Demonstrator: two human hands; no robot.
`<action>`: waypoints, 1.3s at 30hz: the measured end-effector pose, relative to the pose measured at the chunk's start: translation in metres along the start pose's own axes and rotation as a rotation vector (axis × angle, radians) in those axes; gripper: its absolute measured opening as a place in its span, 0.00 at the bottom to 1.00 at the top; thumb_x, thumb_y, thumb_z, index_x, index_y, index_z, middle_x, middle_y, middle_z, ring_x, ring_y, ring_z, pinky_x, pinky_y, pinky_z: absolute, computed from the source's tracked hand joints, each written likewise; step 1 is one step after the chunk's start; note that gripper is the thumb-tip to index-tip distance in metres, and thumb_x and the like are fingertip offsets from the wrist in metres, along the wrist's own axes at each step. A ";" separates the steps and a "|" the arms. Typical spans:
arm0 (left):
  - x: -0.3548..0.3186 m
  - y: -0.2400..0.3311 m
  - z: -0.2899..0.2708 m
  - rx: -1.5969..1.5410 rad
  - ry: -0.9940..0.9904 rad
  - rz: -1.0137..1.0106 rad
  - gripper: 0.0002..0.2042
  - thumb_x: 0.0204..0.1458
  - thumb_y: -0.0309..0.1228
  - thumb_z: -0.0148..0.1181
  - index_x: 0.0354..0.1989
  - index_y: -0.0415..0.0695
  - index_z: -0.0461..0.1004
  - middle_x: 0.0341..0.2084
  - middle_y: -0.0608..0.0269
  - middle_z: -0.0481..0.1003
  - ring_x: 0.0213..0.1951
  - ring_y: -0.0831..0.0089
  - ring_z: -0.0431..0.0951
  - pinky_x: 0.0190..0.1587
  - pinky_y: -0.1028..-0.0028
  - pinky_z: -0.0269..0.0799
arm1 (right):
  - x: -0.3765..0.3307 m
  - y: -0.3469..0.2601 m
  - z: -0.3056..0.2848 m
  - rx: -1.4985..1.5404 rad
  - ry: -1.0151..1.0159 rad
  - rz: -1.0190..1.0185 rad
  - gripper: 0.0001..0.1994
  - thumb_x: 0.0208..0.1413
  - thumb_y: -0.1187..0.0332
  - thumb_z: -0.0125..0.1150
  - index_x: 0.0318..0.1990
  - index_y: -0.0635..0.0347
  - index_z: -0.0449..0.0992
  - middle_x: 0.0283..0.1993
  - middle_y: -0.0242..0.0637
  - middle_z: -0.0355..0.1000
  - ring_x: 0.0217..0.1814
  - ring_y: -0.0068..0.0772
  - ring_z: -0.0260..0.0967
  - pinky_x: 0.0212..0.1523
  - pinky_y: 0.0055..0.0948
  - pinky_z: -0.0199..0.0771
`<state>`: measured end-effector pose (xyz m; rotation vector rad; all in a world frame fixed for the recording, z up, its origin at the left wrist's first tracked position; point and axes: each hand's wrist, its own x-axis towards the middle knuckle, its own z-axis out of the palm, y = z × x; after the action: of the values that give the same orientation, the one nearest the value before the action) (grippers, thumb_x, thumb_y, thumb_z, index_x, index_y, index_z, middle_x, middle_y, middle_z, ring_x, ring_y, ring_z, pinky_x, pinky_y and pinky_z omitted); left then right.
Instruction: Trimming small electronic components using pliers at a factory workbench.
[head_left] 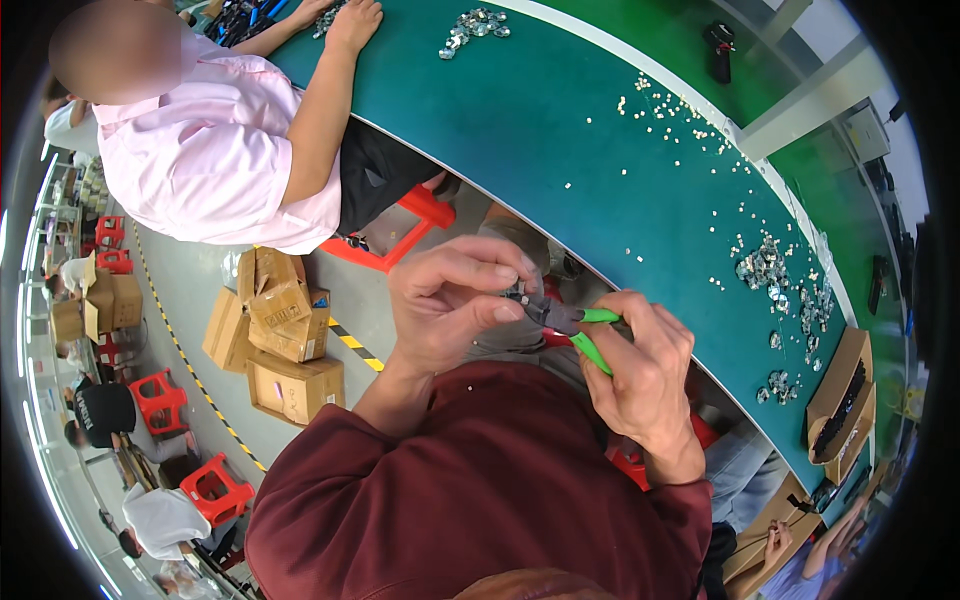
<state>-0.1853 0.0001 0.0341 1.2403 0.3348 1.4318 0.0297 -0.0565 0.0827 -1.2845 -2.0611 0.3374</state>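
Note:
My right hand (640, 375) grips green-handled cutters (585, 332), their dark jaws pointing left. My left hand (450, 300) pinches a small dark part (516, 294) at the tips of those jaws. Both hands are held above my lap, in front of my dark red shirt, just off the edge of a green worktable (560, 130). The part is too small to make out further.
Small white bits and piles of shiny parts (780, 280) lie scattered on the table. A brown cardboard tray (840, 400) sits at right. A person in a pink shirt (200, 150) works at the table to my left. Cardboard boxes (275, 335) and red stools (215, 490) stand on the floor.

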 end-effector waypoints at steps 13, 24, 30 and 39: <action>-0.008 -0.017 -0.030 -0.033 0.119 -0.051 0.15 0.48 0.22 0.72 0.44 0.37 0.77 0.44 0.45 0.79 0.39 0.61 0.83 0.41 0.65 0.82 | 0.004 0.020 -0.043 -0.065 0.308 0.240 0.08 0.50 0.79 0.63 0.37 0.69 0.83 0.36 0.43 0.75 0.31 0.38 0.75 0.32 0.32 0.73; 0.076 -0.055 -0.042 0.260 0.316 -0.122 0.10 0.52 0.13 0.64 0.41 0.36 0.74 0.47 0.49 0.79 0.44 0.75 0.79 0.46 0.77 0.77 | -0.047 0.111 -0.018 -0.443 0.377 0.320 0.05 0.51 0.79 0.64 0.35 0.69 0.80 0.43 0.45 0.77 0.32 0.50 0.75 0.32 0.41 0.75; 0.169 -0.118 -0.094 0.797 0.256 -0.088 0.06 0.51 0.23 0.70 0.34 0.36 0.78 0.35 0.61 0.83 0.36 0.79 0.81 0.40 0.77 0.77 | -0.068 0.127 -0.005 -0.565 0.320 0.283 0.14 0.38 0.79 0.65 0.37 0.63 0.81 0.46 0.42 0.76 0.44 0.48 0.75 0.43 0.42 0.73; 0.211 -0.137 -0.069 1.214 -0.052 0.182 0.08 0.53 0.24 0.65 0.41 0.40 0.81 0.40 0.55 0.82 0.43 0.63 0.82 0.48 0.67 0.76 | -0.069 0.139 -0.001 -0.497 0.489 0.266 0.13 0.39 0.74 0.69 0.37 0.61 0.79 0.47 0.41 0.75 0.45 0.48 0.76 0.46 0.43 0.75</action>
<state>-0.1208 0.2508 0.0012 2.2970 1.1866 1.3272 0.1463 -0.0497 -0.0190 -1.7333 -1.6011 -0.3731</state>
